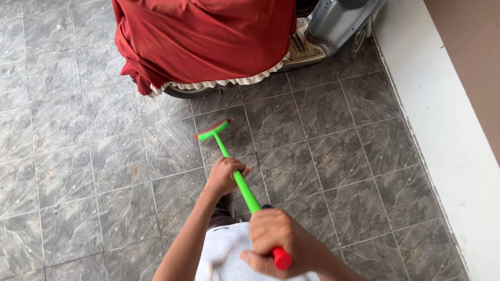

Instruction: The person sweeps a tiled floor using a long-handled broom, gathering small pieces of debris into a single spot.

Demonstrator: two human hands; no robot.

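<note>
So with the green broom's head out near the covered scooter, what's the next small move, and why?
Probably draw the broom head back along the tiles toward the feet: both hands grip the green handle, and the head sits beside the red cover.

One green broom [237, 177], two hands [224, 176] [276, 240], one scooter [333, 26], one red cover [203, 41].

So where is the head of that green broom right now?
The broom head rests on the grey tiled floor at mid-frame, just below the red cloth cover, ahead of the left hand.
</note>
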